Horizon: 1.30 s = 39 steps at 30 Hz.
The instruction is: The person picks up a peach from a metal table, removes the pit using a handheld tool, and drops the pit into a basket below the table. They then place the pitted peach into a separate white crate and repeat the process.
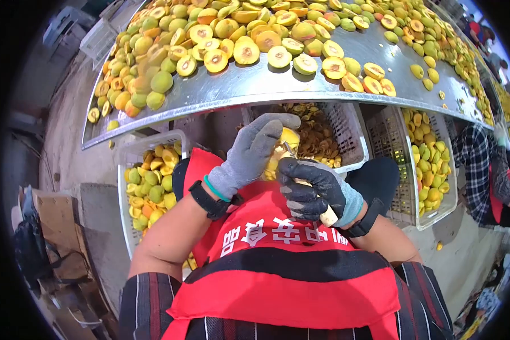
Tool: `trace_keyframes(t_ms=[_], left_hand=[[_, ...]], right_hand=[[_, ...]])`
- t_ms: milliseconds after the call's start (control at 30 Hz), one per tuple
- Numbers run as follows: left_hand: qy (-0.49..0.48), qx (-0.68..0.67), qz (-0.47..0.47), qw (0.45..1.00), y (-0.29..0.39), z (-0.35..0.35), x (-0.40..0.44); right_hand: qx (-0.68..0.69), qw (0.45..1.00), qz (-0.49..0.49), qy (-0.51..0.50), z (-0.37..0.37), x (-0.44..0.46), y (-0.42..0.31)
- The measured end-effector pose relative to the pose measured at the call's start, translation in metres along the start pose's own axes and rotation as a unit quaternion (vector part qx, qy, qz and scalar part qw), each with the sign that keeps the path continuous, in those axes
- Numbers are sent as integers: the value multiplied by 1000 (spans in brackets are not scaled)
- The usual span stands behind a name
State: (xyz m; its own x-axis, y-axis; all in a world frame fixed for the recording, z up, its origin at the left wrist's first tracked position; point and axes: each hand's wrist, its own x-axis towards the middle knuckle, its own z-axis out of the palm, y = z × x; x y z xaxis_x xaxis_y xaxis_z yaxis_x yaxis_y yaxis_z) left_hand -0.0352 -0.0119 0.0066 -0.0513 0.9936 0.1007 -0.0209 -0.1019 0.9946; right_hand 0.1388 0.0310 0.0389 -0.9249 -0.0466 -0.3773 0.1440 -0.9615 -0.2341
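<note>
My left hand (pixel 249 152), in a grey glove, is closed around a yellow peach piece (pixel 289 137), its cut side partly hidden by the fingers. My right hand (pixel 314 191), in a dark-palmed glove, grips a pitting tool with a pale handle (pixel 328 216). The tool's metal end meets the peach between my two hands, in front of the red apron (pixel 266 209). Many peaches, mostly halved with brown centres, cover the metal table (pixel 238 85) ahead of me.
Below the table edge, a white crate (pixel 123 198) of peach halves stands at left. A middle crate (pixel 354 136) holds brown pits and scraps (pixel 317 136). Another crate (pixel 405 181) of peaches is at right. A person in a checked sleeve (pixel 474 164) sits farther right.
</note>
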Motion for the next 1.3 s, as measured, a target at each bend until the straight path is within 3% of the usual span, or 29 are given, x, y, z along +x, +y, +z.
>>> trace_keyframes(t_ms=[33,100,267,333,367,400,467,500,600,667,733,767,867,933,1000,1067,1100,1167,1200,1233,1300], left_hand=[[10,-6,1,1000,-1,0,0],[47,9,103,994,-3,2,2],[80,16,133,988,1,6,0],[106,60,118,985,2,7,2],[87,100,49,990,5,7,3],[91,97,49,990,2,6,2],[98,204,54,973,-5,5,1],[119,193,75,971,-4,6,-2],[159,74,114,978,-10,5,-8],[167,38,102,980,-9,3,-11],[182,108,195,958,-9,0,-9],[178,63,146,971,-6,2,-13],[172,49,132,975,-9,0,-12],[168,49,138,975,-15,-1,-10],[165,50,143,975,-20,2,-9],[182,-93,101,974,-23,6,-8],[182,-92,103,973,-23,8,-7],[253,-206,-44,944,-23,11,-5],[253,-204,-41,945,-23,10,-5],[243,-198,-28,949,-24,9,-6],[231,-193,-17,954,-24,6,-10]], right_hand=[[-9,1000,-19,-13,1,1,0],[6,998,-33,-48,0,2,-1],[43,998,-16,-43,2,6,1],[-45,998,-45,15,6,10,4],[-98,991,-79,50,10,12,7],[-225,956,-94,166,16,17,9],[-339,917,-145,155,11,22,16],[-343,915,-143,155,14,22,12],[-83,990,-41,105,19,21,8],[-13,999,-25,-30,6,21,4],[-3,999,-16,-33,1,22,4],[8,999,-9,-39,2,23,3],[16,999,-5,-37,8,24,6],[-99,993,-45,46,15,24,11],[-121,988,-48,77,20,24,13],[-203,963,-87,154,29,28,16],[-280,929,-95,223,34,33,19],[-424,876,-131,190,27,37,21],[-461,860,-138,171,25,38,18],[-461,860,-139,170,26,38,17],[-290,933,-110,181,26,37,17]])
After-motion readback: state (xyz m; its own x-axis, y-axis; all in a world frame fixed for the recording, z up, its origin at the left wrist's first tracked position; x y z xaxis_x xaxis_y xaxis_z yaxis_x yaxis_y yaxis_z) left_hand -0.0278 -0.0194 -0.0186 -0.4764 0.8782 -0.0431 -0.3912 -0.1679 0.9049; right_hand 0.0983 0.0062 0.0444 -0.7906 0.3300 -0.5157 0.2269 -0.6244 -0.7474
